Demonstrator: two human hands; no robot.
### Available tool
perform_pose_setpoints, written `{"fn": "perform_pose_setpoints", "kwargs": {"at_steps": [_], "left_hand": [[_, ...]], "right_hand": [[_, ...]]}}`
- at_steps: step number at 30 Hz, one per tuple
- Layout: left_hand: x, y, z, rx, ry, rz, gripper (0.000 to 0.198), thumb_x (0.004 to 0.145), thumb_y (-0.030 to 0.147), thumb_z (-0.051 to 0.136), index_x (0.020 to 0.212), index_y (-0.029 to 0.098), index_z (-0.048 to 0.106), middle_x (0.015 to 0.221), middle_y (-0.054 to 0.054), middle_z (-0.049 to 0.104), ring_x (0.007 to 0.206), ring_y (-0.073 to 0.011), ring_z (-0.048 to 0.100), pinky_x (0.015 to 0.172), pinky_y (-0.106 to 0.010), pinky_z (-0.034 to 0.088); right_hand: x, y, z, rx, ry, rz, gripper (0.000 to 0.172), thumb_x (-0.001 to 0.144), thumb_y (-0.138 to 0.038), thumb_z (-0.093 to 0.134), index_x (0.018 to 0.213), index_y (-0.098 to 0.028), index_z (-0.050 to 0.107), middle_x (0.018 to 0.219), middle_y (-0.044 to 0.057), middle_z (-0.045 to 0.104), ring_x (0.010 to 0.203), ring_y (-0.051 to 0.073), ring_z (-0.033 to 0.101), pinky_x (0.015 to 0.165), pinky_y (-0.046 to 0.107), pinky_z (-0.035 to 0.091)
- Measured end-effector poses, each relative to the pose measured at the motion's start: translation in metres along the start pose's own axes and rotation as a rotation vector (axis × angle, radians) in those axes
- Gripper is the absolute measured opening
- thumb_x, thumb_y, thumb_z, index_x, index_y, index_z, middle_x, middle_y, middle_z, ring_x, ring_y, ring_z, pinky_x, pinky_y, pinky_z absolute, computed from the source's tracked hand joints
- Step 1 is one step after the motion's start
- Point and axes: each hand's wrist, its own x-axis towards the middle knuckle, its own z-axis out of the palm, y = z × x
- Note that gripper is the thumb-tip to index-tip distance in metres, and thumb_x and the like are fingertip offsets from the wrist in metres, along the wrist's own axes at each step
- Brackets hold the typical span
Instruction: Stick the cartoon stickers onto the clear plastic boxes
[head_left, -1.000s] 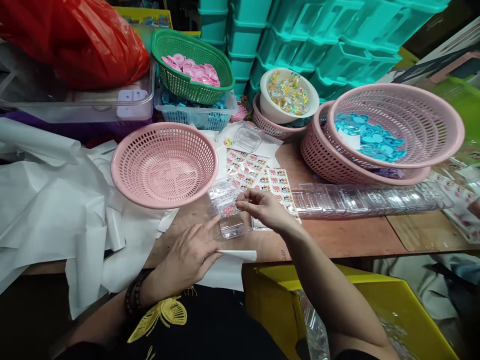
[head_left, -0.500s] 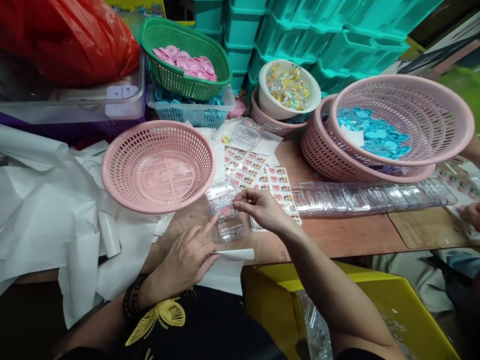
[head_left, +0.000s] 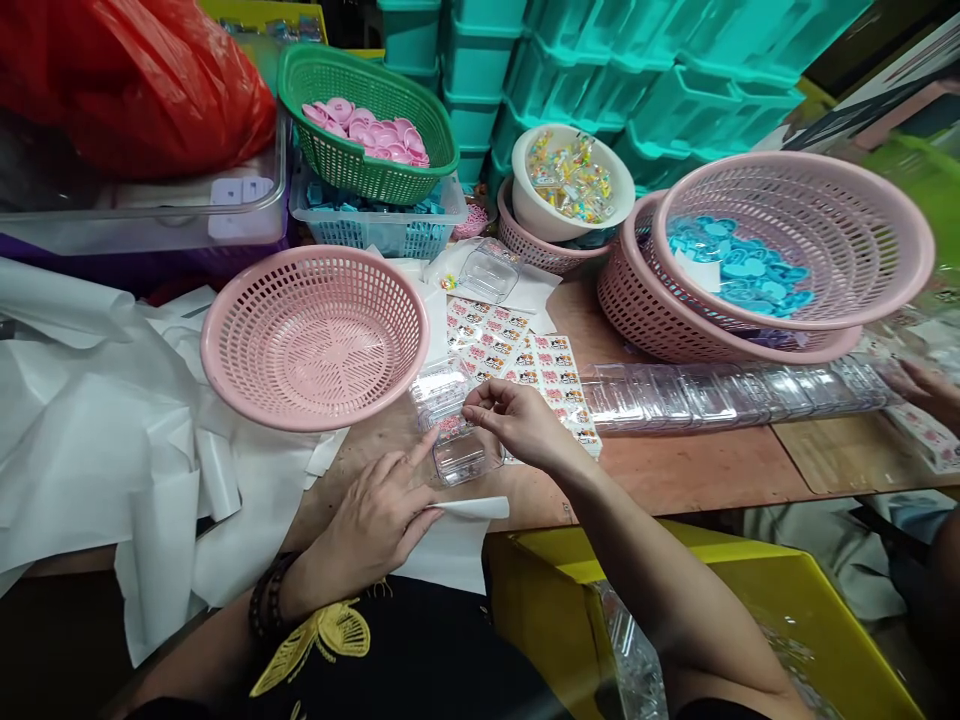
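My right hand (head_left: 510, 420) is closed in a pinch, thumb against index finger, at a small clear sticker with red print (head_left: 450, 425). That sticker lies over a clear plastic case (head_left: 469, 458), which sits opened out on the table. The index finger of my left hand (head_left: 382, 505) is stretched to the case's left edge. By its thumb is a curled strip of white paper (head_left: 476, 508), which seems to be held between thumb and fingers. Sheets of cat stickers (head_left: 559, 375) lie just beyond my right hand.
A pink basket (head_left: 315, 340) stands beyond my left hand. A row of clear cases (head_left: 712, 395) runs rightward, below pink baskets holding blue pieces (head_left: 742, 265). Loose white paper (head_left: 97, 430) covers the left side. Another person's hand (head_left: 930, 390) is at the right edge.
My hands stay nearly still at the case and sticker. At the right edge the other person's hand has come further in, toward the end of the row of cases.
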Motion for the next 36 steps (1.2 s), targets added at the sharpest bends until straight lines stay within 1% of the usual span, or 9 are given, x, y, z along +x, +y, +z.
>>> {"fn": "perform_pose_setpoints", "kwargs": {"at_steps": [7,11,15,19,21,23,26,31,36], "left_hand": [[0.010,0.000,0.005,0.005,-0.083,0.001,0.013,0.096,0.024,0.057,0.089,0.020,0.067,0.164,-0.003,0.031,0.111,-0.0250,0.054,0.096,-0.045,0.048],[0.012,-0.001,0.006,0.036,-0.084,-0.001,0.012,0.094,0.022,0.058,0.087,0.019,0.067,0.163,-0.003,0.034,0.115,-0.0268,0.053,0.095,-0.046,0.048],[0.010,-0.002,0.009,-0.004,-0.097,0.001,0.011,0.095,0.022,0.058,0.091,0.020,0.068,0.164,-0.003,0.030,0.116,-0.0279,0.053,0.094,-0.047,0.049],[0.010,-0.005,0.011,-0.057,-0.102,0.017,0.015,0.094,0.023,0.059,0.082,0.018,0.067,0.166,-0.004,0.025,0.113,-0.0278,0.055,0.093,-0.047,0.050],[0.009,-0.006,0.010,-0.083,-0.092,0.018,0.016,0.094,0.024,0.058,0.082,0.018,0.067,0.165,-0.005,0.028,0.112,-0.0272,0.056,0.095,-0.047,0.050],[0.007,-0.007,0.007,-0.127,-0.057,0.016,0.016,0.095,0.023,0.058,0.086,0.019,0.070,0.163,-0.006,0.032,0.118,-0.0276,0.056,0.099,-0.047,0.049],[-0.001,-0.010,0.000,-0.188,0.042,0.007,0.016,0.095,0.024,0.058,0.093,0.021,0.073,0.161,-0.007,0.037,0.132,-0.0284,0.050,0.107,-0.047,0.045],[-0.023,-0.019,-0.004,-0.236,0.214,-0.035,0.016,0.094,0.027,0.060,0.086,0.021,0.073,0.151,-0.010,0.051,0.123,-0.0255,0.060,0.103,-0.044,0.050],[-0.030,-0.022,-0.004,-0.307,0.262,0.002,0.014,0.093,0.025,0.062,0.083,0.021,0.071,0.142,-0.012,0.060,0.116,-0.0227,0.065,0.097,-0.037,0.055]], "right_hand": [[-0.008,-0.009,0.010,-0.392,0.081,-0.016,0.007,0.084,-0.023,0.063,0.087,-0.019,0.067,0.072,0.000,0.066,0.064,0.014,0.057,0.062,0.026,0.040],[-0.014,-0.007,0.005,-0.669,0.171,-0.010,0.056,0.088,-0.030,0.063,0.142,-0.021,0.047,0.081,0.002,0.071,0.073,0.022,0.065,0.068,0.031,0.046],[-0.021,0.005,-0.015,-0.772,0.222,0.022,0.054,0.092,-0.030,0.055,0.143,-0.015,0.045,0.102,0.014,0.071,0.092,0.030,0.068,0.080,0.045,0.054],[-0.021,0.015,-0.013,-0.717,0.033,-0.334,0.081,0.081,-0.013,0.058,0.156,-0.015,0.027,0.156,0.023,0.032,0.141,0.035,0.041,0.105,0.052,0.046],[-0.014,0.020,-0.002,-0.767,-0.063,-0.418,0.094,0.074,-0.005,0.059,0.159,-0.018,0.020,0.165,0.022,0.012,0.148,0.040,0.026,0.109,0.058,0.041],[-0.004,0.025,0.008,-0.784,-0.137,-0.434,0.093,0.074,0.001,0.054,0.158,-0.022,0.023,0.166,0.021,0.006,0.146,0.040,0.032,0.105,0.058,0.045],[0.009,0.035,0.013,-0.716,-0.129,-0.439,0.083,0.079,0.005,0.043,0.156,-0.025,0.032,0.166,0.018,0.011,0.138,0.034,0.047,0.102,0.051,0.050],[0.009,0.049,0.003,-0.489,0.008,-0.483,0.088,0.071,0.007,0.042,0.153,-0.026,0.040,0.165,0.010,0.023,0.148,0.028,0.033,0.113,0.048,0.041],[-0.018,0.073,-0.016,0.204,0.202,-0.255,0.065,0.079,-0.017,0.066,0.141,-0.030,0.054,0.150,0.007,0.050,0.135,0.029,0.050,0.109,0.048,0.045]]}}
